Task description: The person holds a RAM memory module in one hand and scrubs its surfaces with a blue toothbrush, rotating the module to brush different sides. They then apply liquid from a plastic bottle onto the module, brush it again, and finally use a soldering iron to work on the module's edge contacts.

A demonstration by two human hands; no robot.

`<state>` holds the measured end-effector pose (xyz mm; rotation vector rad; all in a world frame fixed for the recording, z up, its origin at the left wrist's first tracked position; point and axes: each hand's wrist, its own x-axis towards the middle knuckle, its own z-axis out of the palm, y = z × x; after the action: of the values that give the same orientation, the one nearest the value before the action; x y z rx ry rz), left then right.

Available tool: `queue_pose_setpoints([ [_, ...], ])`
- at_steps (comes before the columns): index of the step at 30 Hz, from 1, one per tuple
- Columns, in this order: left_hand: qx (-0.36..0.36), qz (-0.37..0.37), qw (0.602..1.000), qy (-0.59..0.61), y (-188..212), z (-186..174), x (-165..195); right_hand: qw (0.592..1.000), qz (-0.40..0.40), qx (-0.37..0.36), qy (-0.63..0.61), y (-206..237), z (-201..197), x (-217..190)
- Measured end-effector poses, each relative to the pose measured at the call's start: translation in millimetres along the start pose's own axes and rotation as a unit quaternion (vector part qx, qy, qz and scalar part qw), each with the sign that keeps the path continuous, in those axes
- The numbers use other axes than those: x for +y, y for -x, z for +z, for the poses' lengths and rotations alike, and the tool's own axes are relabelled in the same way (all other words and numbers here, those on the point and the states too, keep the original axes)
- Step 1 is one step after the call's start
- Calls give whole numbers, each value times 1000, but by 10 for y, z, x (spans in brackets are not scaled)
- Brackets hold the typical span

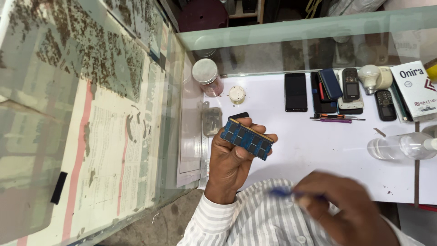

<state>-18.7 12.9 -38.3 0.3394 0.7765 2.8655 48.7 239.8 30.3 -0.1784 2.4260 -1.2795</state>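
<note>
My left hand [230, 159] holds a blue memory module [247, 139] with black chips, raised above the white work surface [314, 150]. Fingers and thumb pinch it along its long edges. My right hand [346, 207] is lower right, blurred, closed around a thin blue tool [284, 192] whose tip points left toward my striped sleeve. A small black object [238, 115] lies just behind the module.
Several phones [296, 92] lie along the back of the surface, with screwdrivers [337, 119], a white bulb [369, 76], a white box [416, 89] and a clear bottle [400, 146] on its side. A lidded jar [207, 76] stands at back left. Glass panes rise behind and left.
</note>
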Motion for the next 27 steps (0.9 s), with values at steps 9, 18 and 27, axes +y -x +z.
queue_pose_setpoints([
  [9, -43, -25, 999, -21, 56, 95, 73, 953, -139, 264, 57, -114, -223, 131],
  [18, -39, -14, 997, -63, 27, 150, 31, 945, -118, 288, -97, -163, -98, 85],
  [27, -17, 9, 991, -135, 24, 154, 17, 930, -220, 295, 0, -321, 165, -170],
])
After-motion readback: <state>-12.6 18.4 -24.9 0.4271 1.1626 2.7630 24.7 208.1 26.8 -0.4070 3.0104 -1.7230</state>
